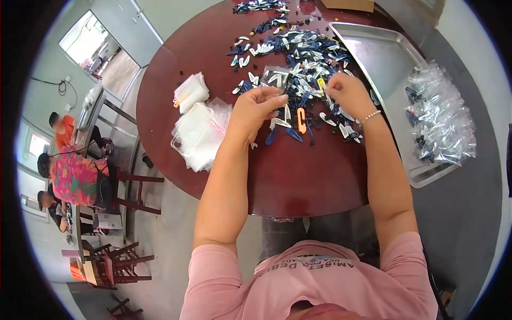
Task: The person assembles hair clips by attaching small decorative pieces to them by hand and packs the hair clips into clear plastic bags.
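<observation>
My left hand [258, 109] is closed, thumb against fingers, on a small clear plastic bag [275, 76]. White shapes like clips show through or behind the film. My right hand [349, 95] reaches into a pile of dark blue, white and black hair clips [304, 50], its fingers bent together. Right at those fingertips is a yellow clip [321, 85]; whether they grip it or something smaller, I cannot make out. Between the hands, nearer to me, lies an orange clip [302, 121] among loose blue and white ones.
Left of my left hand lie stacks of clear bags [197, 136], with a smaller stack [192, 93] behind. A metal tray [373, 45] at right holds filled bags [442, 114]. A cardboard box [349, 4] stands at the far edge. People sit at another table at left.
</observation>
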The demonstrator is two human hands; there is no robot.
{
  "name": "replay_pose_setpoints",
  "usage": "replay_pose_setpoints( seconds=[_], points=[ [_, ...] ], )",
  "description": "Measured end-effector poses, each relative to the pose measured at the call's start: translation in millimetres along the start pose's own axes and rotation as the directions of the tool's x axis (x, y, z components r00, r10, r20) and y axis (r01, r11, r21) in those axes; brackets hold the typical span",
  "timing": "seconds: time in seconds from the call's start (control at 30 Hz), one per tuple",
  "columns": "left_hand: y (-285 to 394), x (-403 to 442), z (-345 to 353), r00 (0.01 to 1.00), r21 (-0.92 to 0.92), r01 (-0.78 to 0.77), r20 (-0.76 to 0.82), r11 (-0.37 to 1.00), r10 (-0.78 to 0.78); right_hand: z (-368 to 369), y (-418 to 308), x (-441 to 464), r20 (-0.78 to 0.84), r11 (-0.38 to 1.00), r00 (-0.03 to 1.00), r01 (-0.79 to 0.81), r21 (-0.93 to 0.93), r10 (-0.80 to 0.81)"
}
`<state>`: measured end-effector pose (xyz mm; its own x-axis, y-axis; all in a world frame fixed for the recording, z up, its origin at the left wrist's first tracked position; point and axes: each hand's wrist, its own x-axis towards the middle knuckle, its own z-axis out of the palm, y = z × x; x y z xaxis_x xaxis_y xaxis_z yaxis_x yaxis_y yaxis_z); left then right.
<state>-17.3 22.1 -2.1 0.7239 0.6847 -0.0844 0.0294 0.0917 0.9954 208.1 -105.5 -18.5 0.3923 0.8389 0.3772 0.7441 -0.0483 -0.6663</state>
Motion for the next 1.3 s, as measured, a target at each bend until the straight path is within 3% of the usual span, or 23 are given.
replay_pose_setpoints(
  seconds=[0.13,0.2,0.33,0.4,0.47,0.6,0.8,0.87,0.9,1.03,1.1,1.2,1.3],
  points=[
    [0,-1,2,1.0,0.017,-0.01,-0.001,1.0,0.01,-22,-6,-2,0.049,0.987,0.992,-0.106,-0.12,0.112],
    [-1,0,1,1.0,0.024,-0.005,-0.002,1.0,0.005,-25,-4,-4,0.21,0.984,0.972,-0.069,-0.162,0.103],
    [-5,3,-1,1.0,0.048,-0.02,-0.004,0.999,0.02,-38,-5,-7,0.142,0.959,0.98,-0.097,-0.268,0.139],
    [-3,2,0,1.0,0.044,-0.011,-0.004,0.999,0.012,-41,-6,-8,0.214,0.931,0.954,-0.131,-0.34,0.212],
    [-3,1,2,1.0,0.052,0.0,-0.004,0.999,0.0,-37,-8,-12,0.283,0.762,0.913,-0.045,-0.646,0.294],
    [-4,3,2,1.0,0.064,-0.001,0.018,0.998,0.0,-30,-11,-12,0.229,0.749,0.915,-0.109,-0.654,0.333],
    [3,-2,1,0.998,-0.051,0.039,0.052,0.998,-0.037,-22,7,-9,0.195,0.909,0.98,0.042,-0.414,0.044],
    [6,-3,-2,0.983,-0.136,0.124,0.155,0.983,-0.103,-25,-15,-7,0.078,0.996,0.997,0.001,-0.085,0.006],
    [4,-2,-3,0.978,-0.133,0.138,0.176,0.981,-0.114,-23,-25,-5,0.057,1.0,0.998,-0.014,0.028,0.012],
    [6,-5,-2,0.952,-0.185,0.196,0.273,0.963,-0.141,-10,-56,-8,-0.095,0.989,0.995,0.013,0.144,0.001],
    [8,-8,-1,0.942,-0.175,0.21,0.299,0.962,-0.151,-2,-61,-8,-0.166,0.941,0.985,0.09,0.327,-0.036],
    [7,-8,2,0.923,-0.122,0.215,0.349,0.969,-0.161,5,-69,-10,-0.272,0.873,0.955,0.228,0.432,-0.115],
    [4,-7,4,0.907,-0.059,0.189,0.392,0.98,-0.152,7,-78,-14,-0.296,0.89,0.938,0.285,0.356,-0.181]
  ],
)
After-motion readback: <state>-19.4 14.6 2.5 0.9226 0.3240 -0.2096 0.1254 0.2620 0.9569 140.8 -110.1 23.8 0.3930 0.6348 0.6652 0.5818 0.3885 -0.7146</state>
